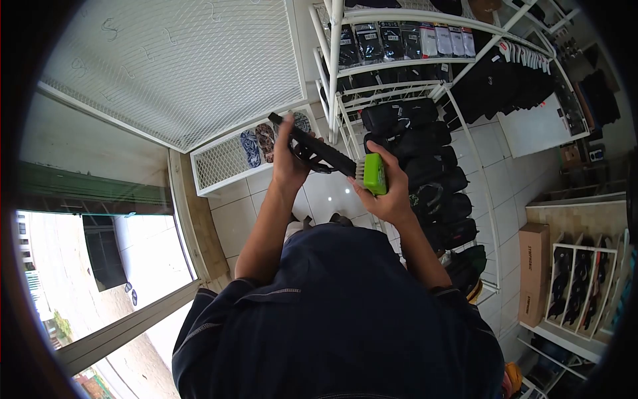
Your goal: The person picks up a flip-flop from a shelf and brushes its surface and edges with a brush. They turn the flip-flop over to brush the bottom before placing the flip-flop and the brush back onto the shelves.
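My left hand [290,159] is wrapped round a long, dark item that looks like a black sandal [329,154], seen edge-on. Its edge is ridged, and strap-like loops hang from its lower side near my fingers. On the other side, my right hand [393,189] grips a scrub brush [375,174] by its bright green back. The brush's pale bristles point left and meet or nearly meet the sandal's lower right end; contact is hard to make out. Both hands are raised in front of my chest, above the tiled floor.
Patterned items lie in a low white mesh bin [219,174] ahead. A white metal rack [332,80] holds packaged goods, with several black bags [432,159] below. Left is a glass door frame [183,219]; right, a cardboard box [533,272] stands by a shelf.
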